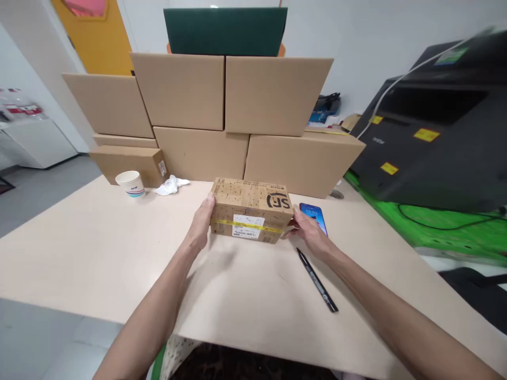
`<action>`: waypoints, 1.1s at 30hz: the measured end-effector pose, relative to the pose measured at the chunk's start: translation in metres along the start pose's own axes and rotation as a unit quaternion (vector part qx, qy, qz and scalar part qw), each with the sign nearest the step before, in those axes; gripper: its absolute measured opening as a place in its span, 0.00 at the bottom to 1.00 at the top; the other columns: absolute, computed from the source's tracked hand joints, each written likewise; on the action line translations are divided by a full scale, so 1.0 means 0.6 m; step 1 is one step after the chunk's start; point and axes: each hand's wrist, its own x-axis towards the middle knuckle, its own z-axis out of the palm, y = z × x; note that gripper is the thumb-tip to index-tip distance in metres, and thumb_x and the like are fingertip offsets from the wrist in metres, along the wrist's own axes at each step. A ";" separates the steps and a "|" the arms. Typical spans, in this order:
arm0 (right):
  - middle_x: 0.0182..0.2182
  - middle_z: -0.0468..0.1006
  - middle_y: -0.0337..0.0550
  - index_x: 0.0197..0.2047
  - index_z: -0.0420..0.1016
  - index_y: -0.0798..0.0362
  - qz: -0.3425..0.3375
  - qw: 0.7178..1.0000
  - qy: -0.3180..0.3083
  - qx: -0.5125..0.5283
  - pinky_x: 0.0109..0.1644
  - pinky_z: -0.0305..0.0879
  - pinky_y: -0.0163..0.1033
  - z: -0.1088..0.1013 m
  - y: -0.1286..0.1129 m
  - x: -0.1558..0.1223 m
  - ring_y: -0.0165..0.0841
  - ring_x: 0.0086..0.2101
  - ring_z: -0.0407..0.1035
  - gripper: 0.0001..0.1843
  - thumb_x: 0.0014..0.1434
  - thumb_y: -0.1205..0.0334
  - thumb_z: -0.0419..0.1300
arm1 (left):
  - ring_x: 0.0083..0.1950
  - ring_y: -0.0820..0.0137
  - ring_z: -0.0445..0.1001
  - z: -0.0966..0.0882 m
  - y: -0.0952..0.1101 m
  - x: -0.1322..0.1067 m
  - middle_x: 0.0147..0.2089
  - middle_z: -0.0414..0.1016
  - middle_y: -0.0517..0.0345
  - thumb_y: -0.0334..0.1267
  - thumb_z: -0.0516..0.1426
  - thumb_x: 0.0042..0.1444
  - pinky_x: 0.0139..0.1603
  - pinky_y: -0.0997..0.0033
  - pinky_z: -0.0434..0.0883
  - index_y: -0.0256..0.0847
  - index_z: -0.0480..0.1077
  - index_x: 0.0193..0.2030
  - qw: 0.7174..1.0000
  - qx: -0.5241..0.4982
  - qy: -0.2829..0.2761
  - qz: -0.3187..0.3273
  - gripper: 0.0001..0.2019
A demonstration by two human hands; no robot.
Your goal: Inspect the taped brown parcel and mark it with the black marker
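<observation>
Two hands clasping the taped parcel (250,210) mid-tabletop (99,253), left hand (203,219) and right hand (308,232) pressed flat to its ends; sealed still, pen (317,281) and phone (313,215) lying untouched alongside.

At frame centre, the left hand (203,219) and right hand (309,232) press the ends of a small parcel (250,210) on the desk (99,253) — black pen (317,281) lower right, phone (313,215) beside.
</observation>
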 end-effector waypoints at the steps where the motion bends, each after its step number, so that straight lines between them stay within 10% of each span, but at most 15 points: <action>1: 0.46 0.82 0.51 0.49 0.80 0.49 0.009 1.000 -0.004 -0.026 0.33 0.74 0.40 -0.006 -0.004 -0.004 0.40 0.37 0.77 0.40 0.55 0.21 0.57 | 0.66 0.47 0.73 -0.001 0.000 0.002 0.63 0.79 0.48 0.71 0.54 0.61 0.66 0.42 0.69 0.48 0.78 0.56 1.000 -0.007 0.006 0.012 0.32; 5: 0.37 0.82 0.48 0.60 0.74 0.50 0.060 0.951 0.003 -0.302 0.38 0.69 0.43 -0.054 -0.002 -0.045 0.42 0.33 0.76 0.36 0.61 0.33 0.59 | 0.65 0.49 0.73 -0.005 -0.007 0.007 0.60 0.80 0.47 0.68 0.59 0.59 0.65 0.43 0.70 0.48 0.79 0.51 0.998 -0.007 0.041 0.045 0.28; 11: 0.33 0.81 0.48 0.62 0.70 0.52 0.110 0.817 -0.161 -0.542 0.38 0.58 0.40 -0.057 0.010 -0.107 0.44 0.34 0.75 0.24 0.63 0.63 0.57 | 0.62 0.51 0.75 -0.006 -0.010 0.008 0.58 0.81 0.46 0.67 0.59 0.60 0.61 0.48 0.73 0.47 0.79 0.50 0.997 -0.007 0.046 0.057 0.27; 19: 0.38 0.81 0.54 0.52 0.74 0.55 0.064 0.896 0.013 -0.439 0.41 0.60 0.40 -0.035 0.001 0.016 0.44 0.40 0.73 0.15 0.62 0.67 0.56 | 0.54 0.51 0.77 -0.007 -0.006 0.010 0.53 0.82 0.46 0.71 0.59 0.56 0.51 0.51 0.75 0.47 0.78 0.51 0.998 0.003 0.053 0.028 0.31; 22: 0.40 0.81 0.53 0.50 0.76 0.53 0.023 0.929 0.059 -0.366 0.45 0.64 0.41 -0.030 -0.002 0.039 0.43 0.42 0.74 0.14 0.68 0.56 0.53 | 0.51 0.51 0.78 -0.007 -0.006 0.009 0.50 0.83 0.46 0.72 0.58 0.56 0.49 0.51 0.74 0.49 0.77 0.51 0.999 -0.001 0.044 0.005 0.31; 27: 0.30 0.81 0.48 0.40 0.78 0.51 0.026 0.981 0.044 -0.187 0.30 0.67 0.39 0.015 0.002 0.035 0.39 0.29 0.74 0.41 0.66 0.26 0.39 | 0.55 0.50 0.77 -0.009 -0.002 0.007 0.54 0.82 0.48 0.64 0.57 0.59 0.51 0.52 0.73 0.48 0.77 0.51 0.999 -0.010 0.035 -0.013 0.25; 33: 0.42 0.86 0.46 0.49 0.78 0.45 0.026 0.981 0.076 0.177 0.43 0.76 0.45 0.044 0.002 0.046 0.45 0.47 0.80 0.34 0.57 0.24 0.57 | 0.70 0.50 0.67 -0.023 0.015 0.001 0.67 0.74 0.50 0.42 0.64 0.43 0.65 0.54 0.68 0.45 0.73 0.62 0.990 -0.060 -0.060 0.109 0.34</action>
